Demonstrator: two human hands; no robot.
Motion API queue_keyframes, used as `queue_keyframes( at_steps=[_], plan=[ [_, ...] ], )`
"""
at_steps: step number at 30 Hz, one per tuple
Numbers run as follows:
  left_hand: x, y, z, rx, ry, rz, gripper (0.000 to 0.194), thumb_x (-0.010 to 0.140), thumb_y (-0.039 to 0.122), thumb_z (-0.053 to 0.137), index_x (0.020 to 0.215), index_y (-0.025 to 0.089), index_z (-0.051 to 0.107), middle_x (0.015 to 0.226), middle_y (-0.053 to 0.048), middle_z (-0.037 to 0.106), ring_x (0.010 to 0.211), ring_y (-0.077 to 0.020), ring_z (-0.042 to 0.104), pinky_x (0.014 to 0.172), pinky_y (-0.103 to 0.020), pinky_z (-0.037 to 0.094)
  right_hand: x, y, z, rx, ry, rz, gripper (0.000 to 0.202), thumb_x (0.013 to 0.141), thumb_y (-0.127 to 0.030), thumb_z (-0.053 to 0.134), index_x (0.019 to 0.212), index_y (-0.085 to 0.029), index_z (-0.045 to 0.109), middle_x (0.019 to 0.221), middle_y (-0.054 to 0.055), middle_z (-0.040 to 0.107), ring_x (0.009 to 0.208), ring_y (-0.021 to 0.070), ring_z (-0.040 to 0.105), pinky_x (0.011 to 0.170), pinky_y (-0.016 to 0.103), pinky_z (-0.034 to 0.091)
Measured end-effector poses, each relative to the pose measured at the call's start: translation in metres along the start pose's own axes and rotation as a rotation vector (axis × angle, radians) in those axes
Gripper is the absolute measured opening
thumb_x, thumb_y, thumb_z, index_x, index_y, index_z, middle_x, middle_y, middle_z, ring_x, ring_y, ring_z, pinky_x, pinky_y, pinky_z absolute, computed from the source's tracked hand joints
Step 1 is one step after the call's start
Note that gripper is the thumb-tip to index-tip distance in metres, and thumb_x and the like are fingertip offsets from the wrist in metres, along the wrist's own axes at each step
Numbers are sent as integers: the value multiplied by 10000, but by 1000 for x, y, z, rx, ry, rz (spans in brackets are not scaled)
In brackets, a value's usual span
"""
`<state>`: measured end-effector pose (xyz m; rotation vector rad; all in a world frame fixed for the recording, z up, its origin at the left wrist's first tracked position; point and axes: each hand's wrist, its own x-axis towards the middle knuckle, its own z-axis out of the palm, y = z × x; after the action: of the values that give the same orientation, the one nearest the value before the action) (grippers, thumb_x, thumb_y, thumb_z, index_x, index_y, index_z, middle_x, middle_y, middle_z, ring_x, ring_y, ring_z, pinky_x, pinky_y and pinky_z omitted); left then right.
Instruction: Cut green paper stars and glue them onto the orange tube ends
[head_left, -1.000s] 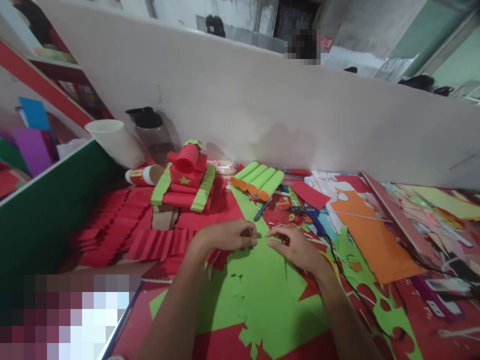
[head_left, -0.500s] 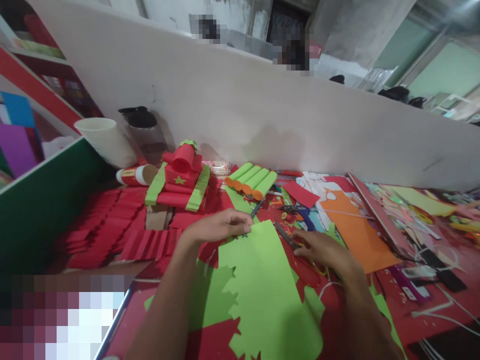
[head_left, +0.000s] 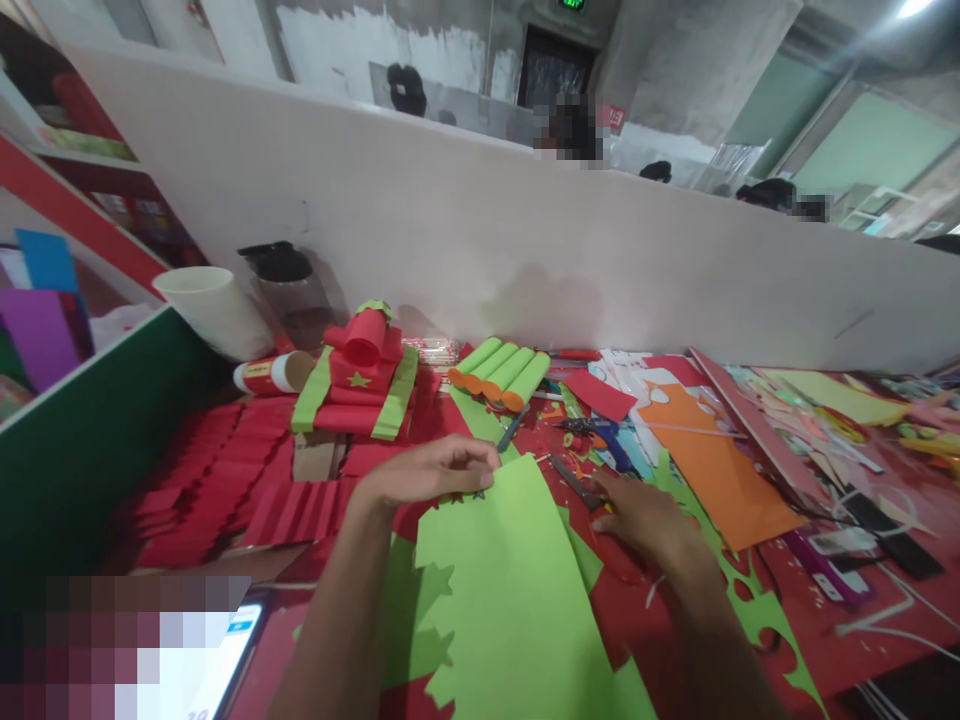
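Note:
My left hand (head_left: 442, 470) pinches the top left corner of a light green sheet (head_left: 517, 590) between thumb and curled fingers. The sheet's left edge is cut into jagged, star-like notches. To its right, my right hand (head_left: 637, 520) closes around the handles of a pair of scissors (head_left: 576, 482); the grip is partly hidden by the fingers. The dark blades point up and left, apart from the sheet's right edge. Another green piece (head_left: 401, 610) lies under the sheet. Just beyond my left hand rests a grey blade-like tool (head_left: 513, 428).
Behind stand a red and green paper model (head_left: 364, 375) and green rolls with orange ends (head_left: 501, 372). A blue glue gun (head_left: 611, 440) and orange sheet (head_left: 712, 480) lie right. Folded red strips (head_left: 225, 470) and a phone (head_left: 240, 650) lie left. A white partition (head_left: 450, 220) closes the back.
The green sheet has shifted a little left and toward me in my left hand. My right hand stays at the scissors. The view has tilted slightly upward.

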<state>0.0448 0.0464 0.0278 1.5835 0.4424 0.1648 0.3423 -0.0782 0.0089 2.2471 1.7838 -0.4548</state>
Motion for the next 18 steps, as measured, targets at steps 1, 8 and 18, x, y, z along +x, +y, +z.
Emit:
queue_keyframes(
  at_steps=[1,8,18],
  plan=[
    [1,-1,0,7,-11,-14,313,906,470,586,833,174,517,656,58,375,556,-69,320,497,-197,258,0,2,1,0,5,-10,450,788,-274,679,1232,-298,614,1170,85,730,1059,332,672,691,325,385],
    [13,-10,2,104,-63,-141,341,886,524,581,890,188,524,646,65,393,515,-74,307,464,-207,255,-2,3,2,-30,-2,-72,603,731,-228,700,1316,-307,580,1222,94,702,1107,351,636,713,328,390],
    [5,-11,4,-108,95,40,325,844,468,674,838,184,516,604,75,364,523,-67,298,478,-183,239,-6,11,-12,173,9,-187,410,723,-200,612,1126,-273,625,918,46,712,802,252,645,631,291,361]
  ],
)
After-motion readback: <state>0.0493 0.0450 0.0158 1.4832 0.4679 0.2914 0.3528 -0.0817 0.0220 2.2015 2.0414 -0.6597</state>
